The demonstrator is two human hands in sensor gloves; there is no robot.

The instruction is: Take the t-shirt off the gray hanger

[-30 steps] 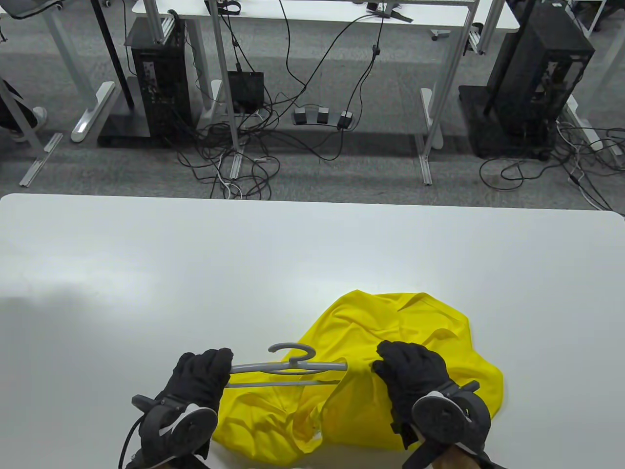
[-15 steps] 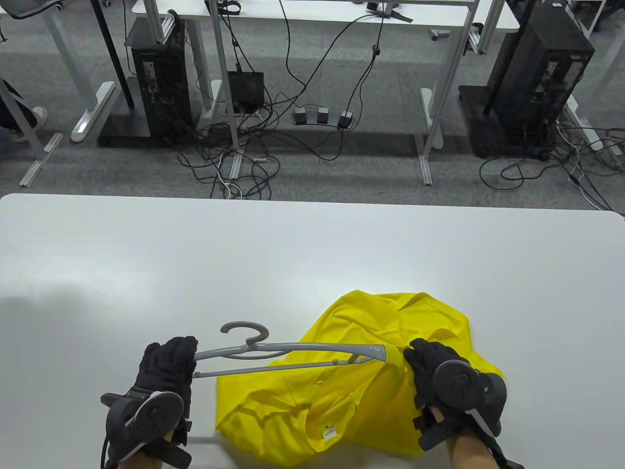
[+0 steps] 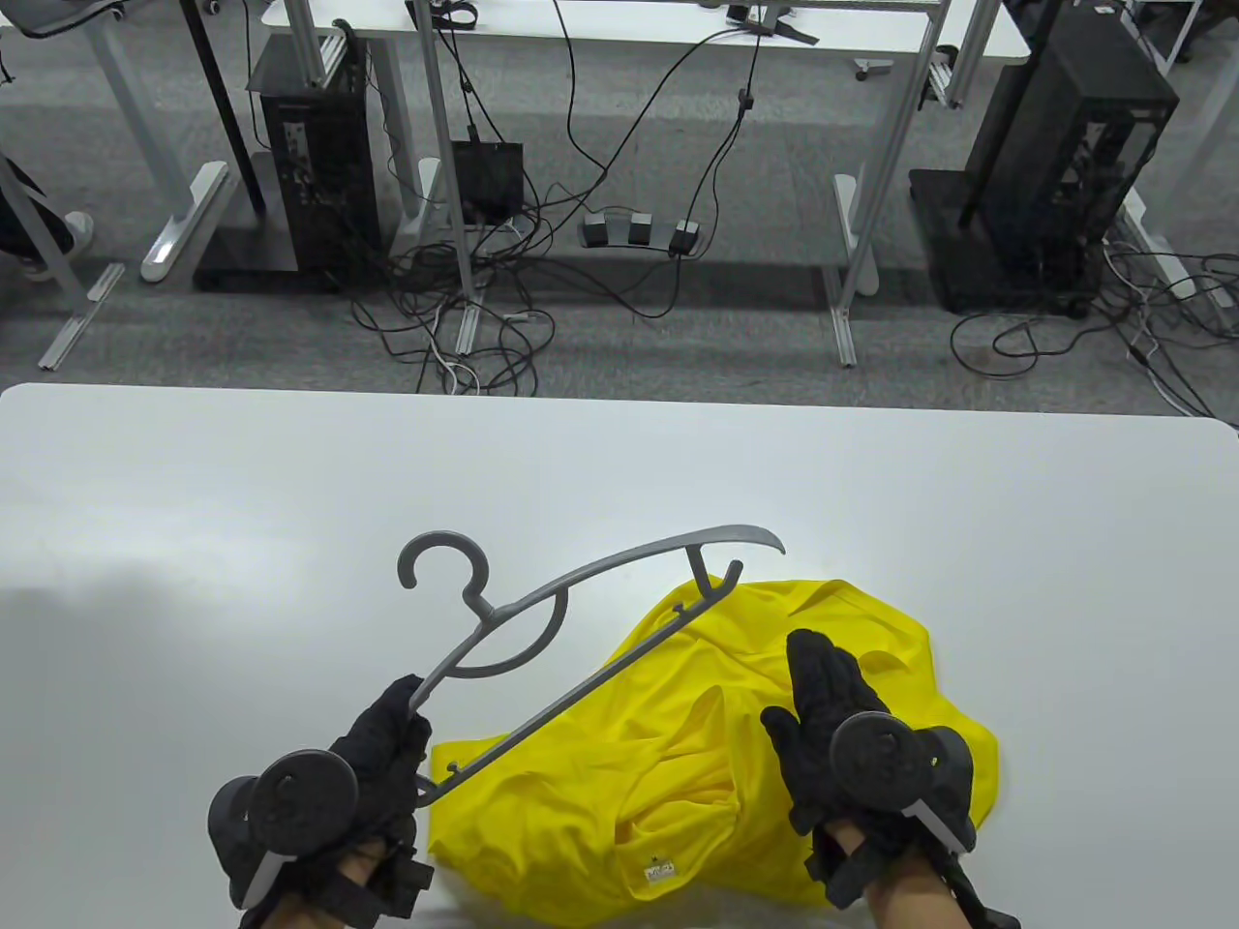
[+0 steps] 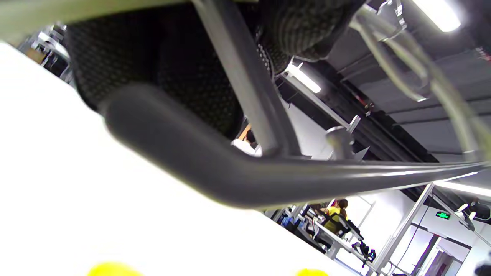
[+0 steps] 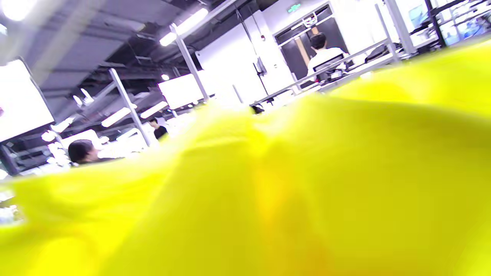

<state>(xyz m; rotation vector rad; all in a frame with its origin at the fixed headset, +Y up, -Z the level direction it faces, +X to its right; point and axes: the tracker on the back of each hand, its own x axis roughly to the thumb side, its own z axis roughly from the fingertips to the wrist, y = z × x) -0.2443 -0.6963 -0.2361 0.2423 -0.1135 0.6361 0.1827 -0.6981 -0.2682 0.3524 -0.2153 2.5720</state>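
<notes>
The white table (image 3: 290, 484) takes up the near half of my view, with desks, computer towers and tangled cables on the grey floor behind it. From my seat at the controls, the job looks almost finished. My left hand (image 3: 382, 764) grips one end of the gray hanger (image 3: 542, 619), fingers wrapped around the arm and lower bar, and holds it tilted up so the hook and the far arm point away from me. In the left wrist view the hanger (image 4: 268, 168) runs bare right across the frame under my gloved fingers (image 4: 184, 88), with no cloth on it.

The yellow t-shirt (image 3: 678, 764) lies crumpled on the table near the front edge. The hanger's lower bar crosses above its left part, and I judge the cloth no longer hangs from it, though where the far end meets the shirt's top edge I cannot tell for sure. My right hand (image 3: 832, 716) lies flat and open on the shirt, fingers stretched out, pinning it down and gripping nothing. The right wrist view shows only blurred yellow cloth (image 5: 291, 191).

What I think is left: lift the hanger clear and set it aside.
</notes>
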